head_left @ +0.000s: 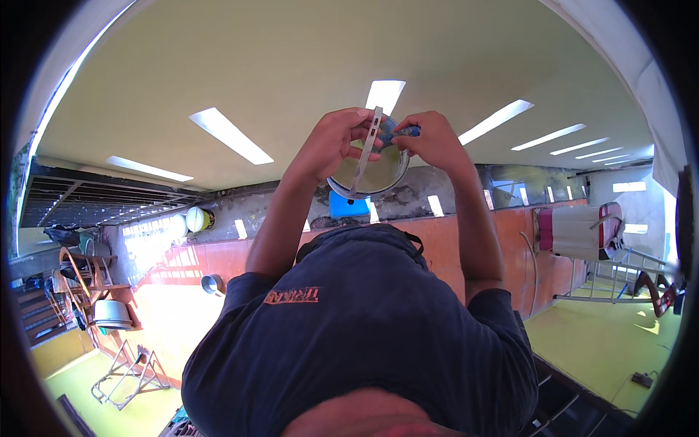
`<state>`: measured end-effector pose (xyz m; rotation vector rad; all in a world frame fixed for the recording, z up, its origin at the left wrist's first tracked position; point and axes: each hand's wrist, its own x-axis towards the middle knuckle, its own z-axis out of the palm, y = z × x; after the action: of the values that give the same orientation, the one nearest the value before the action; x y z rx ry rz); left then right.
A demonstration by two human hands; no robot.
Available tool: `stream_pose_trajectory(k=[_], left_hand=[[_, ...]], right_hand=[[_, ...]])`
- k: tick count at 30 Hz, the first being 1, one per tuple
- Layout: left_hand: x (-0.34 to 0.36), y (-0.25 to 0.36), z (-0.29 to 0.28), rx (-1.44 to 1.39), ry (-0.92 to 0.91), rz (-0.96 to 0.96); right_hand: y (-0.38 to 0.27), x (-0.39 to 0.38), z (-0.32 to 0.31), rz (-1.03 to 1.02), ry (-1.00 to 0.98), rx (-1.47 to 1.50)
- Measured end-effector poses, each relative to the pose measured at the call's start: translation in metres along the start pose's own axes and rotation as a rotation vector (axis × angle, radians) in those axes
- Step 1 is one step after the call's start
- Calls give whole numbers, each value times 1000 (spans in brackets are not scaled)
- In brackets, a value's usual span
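A long, narrow, pale bar with dark slots (368, 149) stands slightly tilted in my left hand (341, 137), whose fingers are closed around its upper part. My right hand (433, 140) grips a blue-handled tool (408, 132); its working end points left toward the bar and is too small to make out clearly. Below both hands is a round bucket (402, 172), its rim partly behind the bar. Something pale greenish shows inside it. The bar crosses in front of the bucket's left side.
A blue object (348, 205) lies just below the bucket. Farther left are a white pail (199, 219), a small grey pot (211, 284), a wooden chair (76, 269) and a metal frame (131, 379). A white and magenta tub (579, 231) and a metal ladder (619, 280) stand at right.
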<state>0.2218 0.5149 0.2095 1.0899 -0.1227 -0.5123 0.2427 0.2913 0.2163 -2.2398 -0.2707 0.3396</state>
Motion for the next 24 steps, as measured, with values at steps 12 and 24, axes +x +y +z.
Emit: stream_pose_trajectory(k=[12,24], left_hand=[[1,-12,6,-127,-18,46],[0,-19,8,-166,-5,69]], right_hand=[[-2,20,44,-216,-36,-376],[32,27,62,-320,56,-281]])
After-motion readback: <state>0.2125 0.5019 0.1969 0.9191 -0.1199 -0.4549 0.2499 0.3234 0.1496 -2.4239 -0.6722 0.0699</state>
